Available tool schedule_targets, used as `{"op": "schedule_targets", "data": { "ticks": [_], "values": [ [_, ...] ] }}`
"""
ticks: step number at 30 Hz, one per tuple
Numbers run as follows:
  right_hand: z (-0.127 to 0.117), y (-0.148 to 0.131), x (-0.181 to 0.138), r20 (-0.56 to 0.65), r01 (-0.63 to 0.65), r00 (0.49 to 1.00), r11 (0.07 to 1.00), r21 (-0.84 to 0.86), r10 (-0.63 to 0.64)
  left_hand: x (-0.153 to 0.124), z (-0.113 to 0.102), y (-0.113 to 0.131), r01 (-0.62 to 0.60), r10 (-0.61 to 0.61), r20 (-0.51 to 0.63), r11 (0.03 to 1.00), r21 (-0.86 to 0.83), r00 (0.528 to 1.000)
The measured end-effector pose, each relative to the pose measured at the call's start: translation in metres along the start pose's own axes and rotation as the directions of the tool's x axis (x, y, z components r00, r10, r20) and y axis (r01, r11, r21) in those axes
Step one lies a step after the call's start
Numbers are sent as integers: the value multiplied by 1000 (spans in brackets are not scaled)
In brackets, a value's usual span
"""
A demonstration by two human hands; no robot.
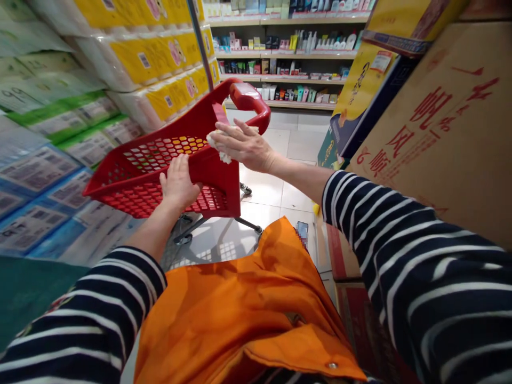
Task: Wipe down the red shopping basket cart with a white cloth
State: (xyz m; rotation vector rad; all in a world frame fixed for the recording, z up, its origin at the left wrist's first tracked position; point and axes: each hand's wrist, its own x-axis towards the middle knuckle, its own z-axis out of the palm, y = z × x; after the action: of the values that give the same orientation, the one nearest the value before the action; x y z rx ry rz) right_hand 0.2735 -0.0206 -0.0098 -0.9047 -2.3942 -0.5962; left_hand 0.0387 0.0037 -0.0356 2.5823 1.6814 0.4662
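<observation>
A red plastic shopping basket on a wheeled frame (160, 165) stands tilted in front of me in a shop aisle. My left hand (178, 184) grips the near rim of the basket, fingers curled over the edge. My right hand (242, 145) presses a pale crumpled cloth (218, 144) flat against the basket's upper rim, just below the red handle (250, 98). Most of the cloth is hidden under my palm.
Stacked packs of toilet paper (152, 64) line the left side. Large cardboard boxes (448, 128) rise close on the right. Shelves of bottles and small goods (288, 53) stand across the tiled floor (280, 144) ahead. An orange vest (248, 298) covers my front.
</observation>
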Motion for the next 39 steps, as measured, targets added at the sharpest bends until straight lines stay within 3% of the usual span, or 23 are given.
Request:
{"op": "schedule_targets", "data": {
  "ticks": [4, 8, 10, 12, 18, 21, 26, 28, 31, 36, 39],
  "values": [
    [30, -9, -12, 24, 33, 999, 999, 13, -33, -1, 0, -1, -13, 13, -4, 1000, 12, 1000],
    [71, -44, -38, 180, 40, 983, 999, 13, -42, -1, 0, -3, -12, 12, -14, 1000, 9, 1000],
    [77, -52, -42, 245, 44, 968, 999, 18, -48, -1, 0, -5, -17, 17, -16, 1000, 4, 1000],
    [70, -46, -37, 238, 47, 970, 999, 25, -52, -1, 1, -6, -28, 28, -24, 1000, -1, 999],
    [19, 1, 0, -9, 36, 999, 999, 26, -35, -2, 3, -6, -30, 30, -48, 999, -9, 998],
    [27, -2, -2, 16, 57, 998, 997, 46, -58, -2, 3, -5, -35, 34, -47, 999, -7, 998],
    [79, -40, -32, 145, -16, 989, 998, 63, 7, -2, 2, -6, -34, 34, -42, 999, 0, 999],
    [90, -47, -39, 196, -25, 981, 997, 70, 10, -2, 2, -6, -36, 36, -41, 999, 3, 999],
    [79, -40, -32, 201, 35, 978, 996, 85, -52, -3, 2, -7, -45, 45, -41, 999, -4, 998],
    [37, -12, 6, 39, 25, 999, 998, 57, -28, -5, 1, -9, -80, 78, -30, 996, -41, 996],
    [41, -13, 14, 38, 13, 999, 997, 72, -16, -4, 0, -9, -51, 50, -27, 998, -41, 998]
  ]
}}
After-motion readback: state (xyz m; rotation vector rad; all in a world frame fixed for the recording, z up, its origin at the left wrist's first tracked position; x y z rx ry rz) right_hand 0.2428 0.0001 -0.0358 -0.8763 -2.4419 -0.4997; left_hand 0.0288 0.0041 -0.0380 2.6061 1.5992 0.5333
